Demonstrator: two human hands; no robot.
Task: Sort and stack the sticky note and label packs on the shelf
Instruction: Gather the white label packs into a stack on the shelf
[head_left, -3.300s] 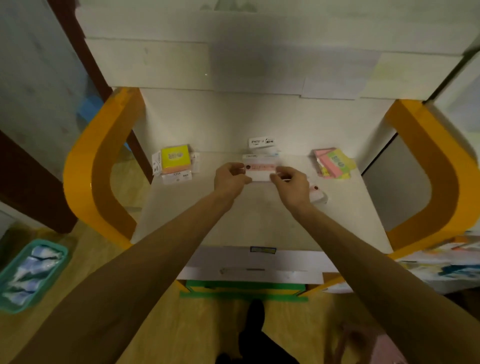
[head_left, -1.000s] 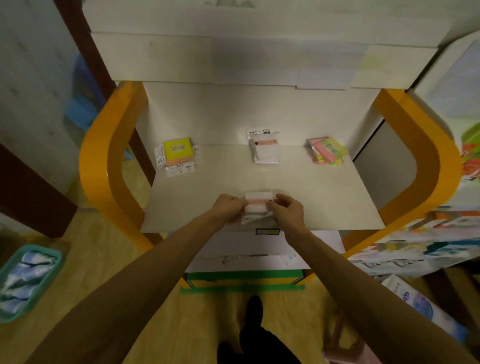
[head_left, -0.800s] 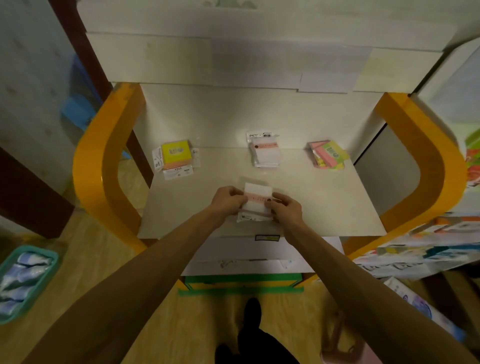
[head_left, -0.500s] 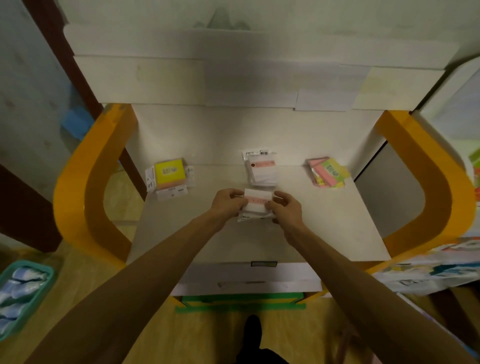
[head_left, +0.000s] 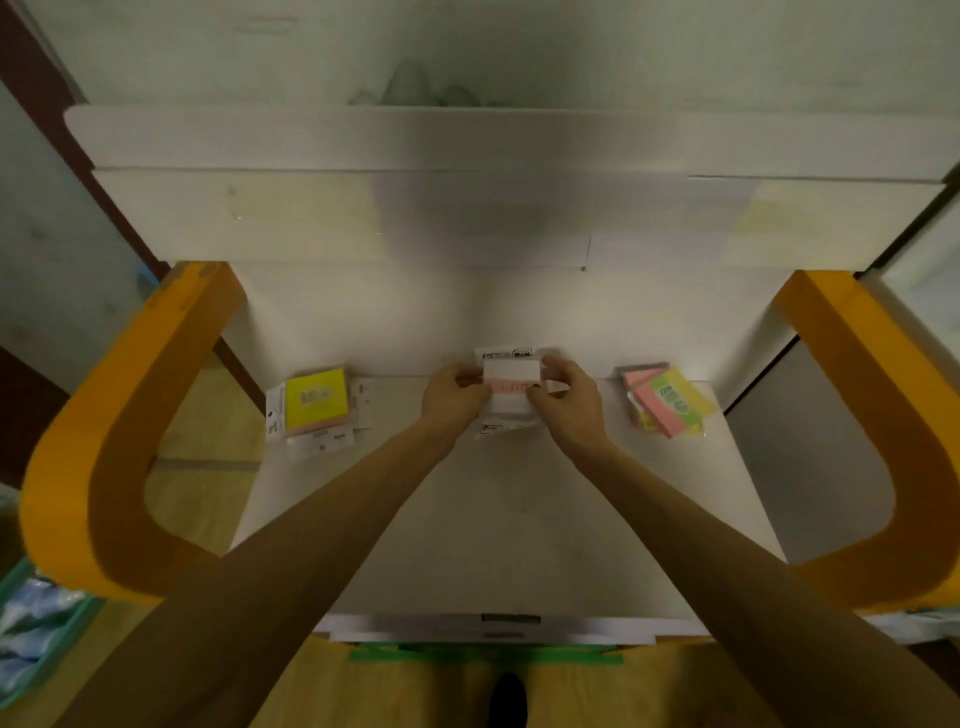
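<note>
Teal bin (head_left: 21, 670) btm-left w/ prob. wrapped blue packs (head_left: 36, 618)

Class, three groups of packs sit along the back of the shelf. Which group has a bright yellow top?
The leftmost pile: its top is plain bright yellow. The right pile shows pink and green, and the white pack between both hands is in the middle.
</note>
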